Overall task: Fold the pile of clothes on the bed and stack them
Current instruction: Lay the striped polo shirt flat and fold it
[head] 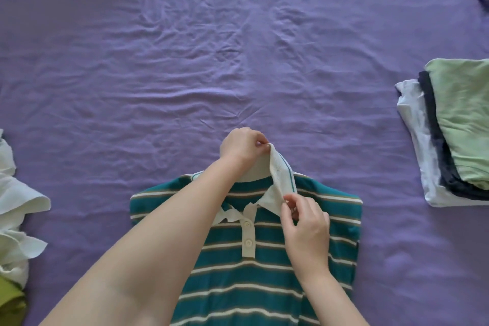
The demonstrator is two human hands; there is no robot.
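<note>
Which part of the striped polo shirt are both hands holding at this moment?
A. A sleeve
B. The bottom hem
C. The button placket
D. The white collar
D: the left hand pinches the raised end of the white collar and the right hand pinches its lower end, while the striped polo shirt lies flat on the purple bed sheet.

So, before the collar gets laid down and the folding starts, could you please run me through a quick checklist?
1. Left hand pinches the collar at its back: ok.
2. Right hand pinches the collar's front point: ok.
3. Collar lying flat: not ok, one side is lifted.
4. Striped polo shirt spread front-up on the bed sheet: ok.
5. Folded stack ready at the right: ok.
6. Shirt hem smooth: cannot tell, out of view.
</note>
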